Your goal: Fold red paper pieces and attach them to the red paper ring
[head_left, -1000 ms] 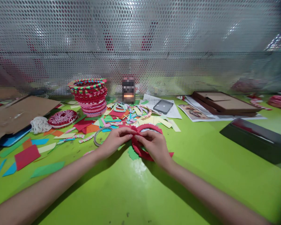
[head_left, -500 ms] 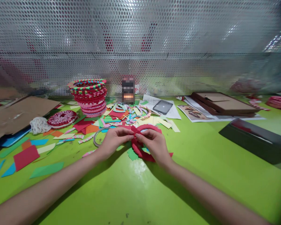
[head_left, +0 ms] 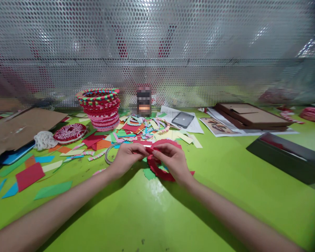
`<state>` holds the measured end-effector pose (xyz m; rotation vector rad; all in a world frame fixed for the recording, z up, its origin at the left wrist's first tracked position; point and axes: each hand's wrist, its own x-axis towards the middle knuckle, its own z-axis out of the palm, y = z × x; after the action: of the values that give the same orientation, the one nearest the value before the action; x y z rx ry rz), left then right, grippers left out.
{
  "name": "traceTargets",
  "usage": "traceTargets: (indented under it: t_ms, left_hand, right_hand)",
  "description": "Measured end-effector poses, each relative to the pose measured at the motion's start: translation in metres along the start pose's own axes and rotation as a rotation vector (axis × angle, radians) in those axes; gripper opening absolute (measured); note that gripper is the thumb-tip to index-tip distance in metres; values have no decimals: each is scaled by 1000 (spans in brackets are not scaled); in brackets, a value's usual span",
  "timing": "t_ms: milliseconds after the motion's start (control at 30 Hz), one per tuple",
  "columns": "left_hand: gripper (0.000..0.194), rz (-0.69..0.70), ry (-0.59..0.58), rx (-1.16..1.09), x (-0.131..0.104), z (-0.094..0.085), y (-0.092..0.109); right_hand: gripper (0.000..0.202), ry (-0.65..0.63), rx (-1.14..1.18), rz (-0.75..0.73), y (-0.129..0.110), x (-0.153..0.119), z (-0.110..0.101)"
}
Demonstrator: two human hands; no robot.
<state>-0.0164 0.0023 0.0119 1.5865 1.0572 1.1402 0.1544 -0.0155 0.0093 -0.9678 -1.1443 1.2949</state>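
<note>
Both hands meet over the green table point(head_left: 136, 210), pinching red folded paper. My left hand point(head_left: 127, 157) is closed with thumb and fingertips on the red paper strip point(head_left: 149, 149). Facing it, my right hand point(head_left: 174, 161) is closed on the same red piece, which curls into a ring point(head_left: 160, 174) with a jagged edge around and behind the fingers. Part of the ring is hidden by the right hand. Green paper scraps point(head_left: 148, 173) lie under it. A roll of tape point(head_left: 110, 154) rests just left of my left hand.
Colourful paper scraps point(head_left: 30, 176) spread across the left and centre. A stack of woven rings point(head_left: 102, 112), a red-and-white disc point(head_left: 69, 133) and white yarn point(head_left: 45, 140) stand at the back left. A tablet point(head_left: 183, 119), brown box point(head_left: 252, 115) and dark tray point(head_left: 286, 161) are at the right.
The red paper between my fingertips has turned, and a pale strip now shows above it. My hands have stayed in nearly the same place.
</note>
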Motion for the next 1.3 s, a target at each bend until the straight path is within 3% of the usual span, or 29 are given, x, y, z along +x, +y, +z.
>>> traceTargets:
  t_ms: [133,333,533,733,1300]
  left_hand:
    - [17,141,15,108,0,-5,-6]
    - [14,225,-49,180,2,-3,-5]
    - [6,153,-165,93,2,-3,-6]
    - [16,125,-225,52,2,-2,-4]
    - [15,103,-170,93,0,2,0]
  right_hand:
    - [23,-16,22,71,-1,1,-2]
    - [20,-52,-34,110,1,5,-4]
    - [20,15,-23,128,0,7,-6]
    - [15,12,-28,87,0,7,-7]
    - [16,11,-35,-50,2,2,-4]
